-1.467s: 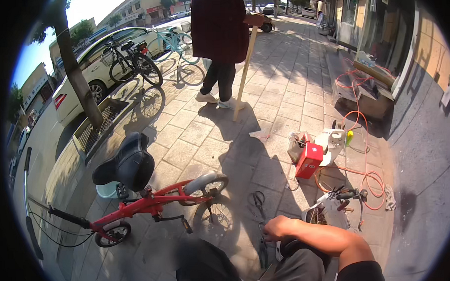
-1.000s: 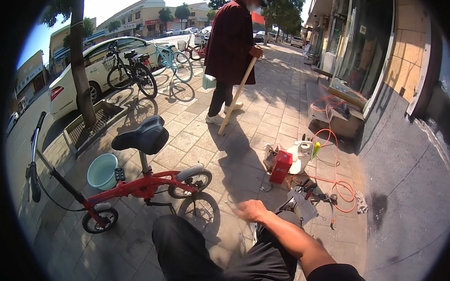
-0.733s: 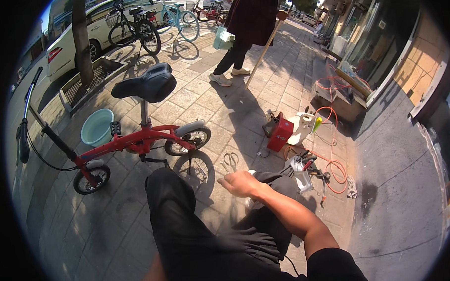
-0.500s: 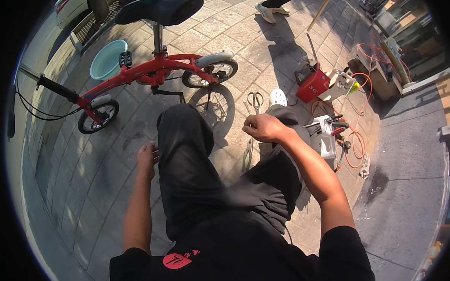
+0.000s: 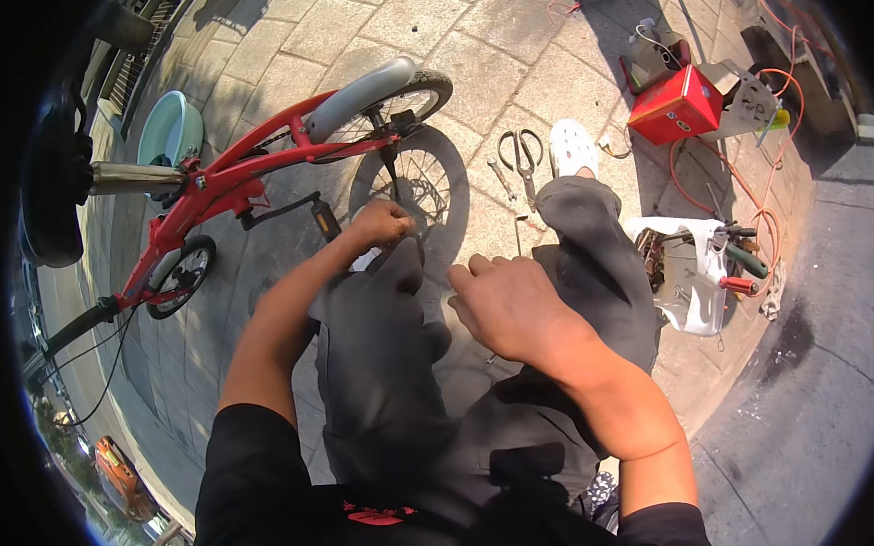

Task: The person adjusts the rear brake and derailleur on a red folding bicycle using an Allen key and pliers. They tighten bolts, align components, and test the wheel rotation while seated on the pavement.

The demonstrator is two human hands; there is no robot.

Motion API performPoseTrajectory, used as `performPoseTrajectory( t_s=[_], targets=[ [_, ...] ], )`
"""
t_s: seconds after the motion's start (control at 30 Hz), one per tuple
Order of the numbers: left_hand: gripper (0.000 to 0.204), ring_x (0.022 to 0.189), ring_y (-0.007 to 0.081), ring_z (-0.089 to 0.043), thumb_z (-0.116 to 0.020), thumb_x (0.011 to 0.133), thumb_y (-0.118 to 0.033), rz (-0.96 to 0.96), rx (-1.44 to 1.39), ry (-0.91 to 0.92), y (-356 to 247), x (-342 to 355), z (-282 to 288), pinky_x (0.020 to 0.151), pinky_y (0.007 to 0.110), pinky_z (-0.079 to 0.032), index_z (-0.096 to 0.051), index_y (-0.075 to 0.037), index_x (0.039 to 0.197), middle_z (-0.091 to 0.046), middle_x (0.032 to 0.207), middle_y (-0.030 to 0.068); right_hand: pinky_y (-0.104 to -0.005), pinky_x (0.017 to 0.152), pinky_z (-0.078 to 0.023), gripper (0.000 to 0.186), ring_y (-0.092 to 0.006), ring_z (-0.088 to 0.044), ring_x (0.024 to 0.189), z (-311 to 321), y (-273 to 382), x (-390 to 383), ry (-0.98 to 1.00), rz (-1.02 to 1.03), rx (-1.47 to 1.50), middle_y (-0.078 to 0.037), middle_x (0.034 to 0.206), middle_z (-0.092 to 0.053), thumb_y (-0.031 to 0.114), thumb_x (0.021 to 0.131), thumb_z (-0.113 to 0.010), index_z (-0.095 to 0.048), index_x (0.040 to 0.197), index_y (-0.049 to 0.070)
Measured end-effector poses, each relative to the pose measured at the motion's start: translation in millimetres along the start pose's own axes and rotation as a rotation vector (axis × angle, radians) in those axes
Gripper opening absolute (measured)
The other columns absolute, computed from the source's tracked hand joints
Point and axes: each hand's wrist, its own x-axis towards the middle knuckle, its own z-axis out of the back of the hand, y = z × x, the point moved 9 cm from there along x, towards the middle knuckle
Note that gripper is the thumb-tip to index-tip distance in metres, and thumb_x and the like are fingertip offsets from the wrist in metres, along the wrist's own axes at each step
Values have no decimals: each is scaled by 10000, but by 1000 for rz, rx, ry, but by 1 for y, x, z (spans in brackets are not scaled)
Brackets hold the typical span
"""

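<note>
My left hand (image 5: 382, 225) is above my left knee, near the lower end of the kickstand on a red folding bicycle (image 5: 198, 190). Its fingers are curled closed, and what they hold, if anything, is hidden. Between my knees hovers my right hand (image 5: 515, 307), back upward, with its fingers loosely bent and apart and nothing visible in them. On the paving beyond it lie dark-handled scissors (image 5: 523, 164), a small metal wrench (image 5: 502, 179) and a thin L-shaped hex key (image 5: 519, 234). The bicycle stands to the left, its rear wheel (image 5: 429, 98) toward the middle.
A white tool bin (image 5: 693, 307) with screwdrivers and other tools stands right of my leg. Beyond it are a red box (image 5: 679, 106) and an orange hose (image 5: 771, 199). A pale green basin (image 5: 172, 128) sits behind the bicycle. My white clog (image 5: 574, 145) is beside the scissors.
My left hand has swung forward and right, from beside my left knee to above it. My right hand has drawn back off my right knee. The view has turned, and the passer-by's legs are gone.
</note>
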Motion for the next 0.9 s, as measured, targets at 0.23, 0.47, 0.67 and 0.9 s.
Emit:
performPoseTrajectory(
  t_s=[0.23, 0.47, 0.67, 0.9],
  targets=[
    [448, 558, 253, -719, -796, 926, -441, 183, 124, -176, -24, 105, -46, 581, 407, -572, -747, -1, 860, -751, 703, 126, -413, 705, -512, 153, -286, -682, 786, 23, -43, -16, 85, -226, -3, -88, 828, -615, 72, 842, -690, -614, 975, 83],
    [410, 506, 233, -690, -769, 916, -388, 281, -43, -259, 41, 142, -52, 533, 384, -571, -726, 3, 798, -723, 636, 114, -397, 687, -497, 136, -267, -657, 754, 35, -36, -9, 18, -144, 73, -70, 808, -583, 153, 926, -711, -614, 1001, 94],
    [435, 531, 212, -702, -798, 843, -397, 36, 91, -223, 2, 107, -39, 537, 383, -582, -728, 15, 722, -700, 584, 110, -393, 703, -515, 128, -274, -693, 784, 35, -43, -21, 8, -190, -8, -87, 824, -631, 177, 949, -703, -620, 980, 85],
    [253, 764, 215, -772, -766, 957, -199, 39, -480, 333, -26, 37, -50, 651, 331, -640, -742, 13, 1092, -764, 987, 159, -430, 785, -568, 204, -314, -735, 843, 16, -62, -18, -22, -343, -26, -119, 903, -708, 235, 935, -742, -657, 1027, 73]
  ],
)
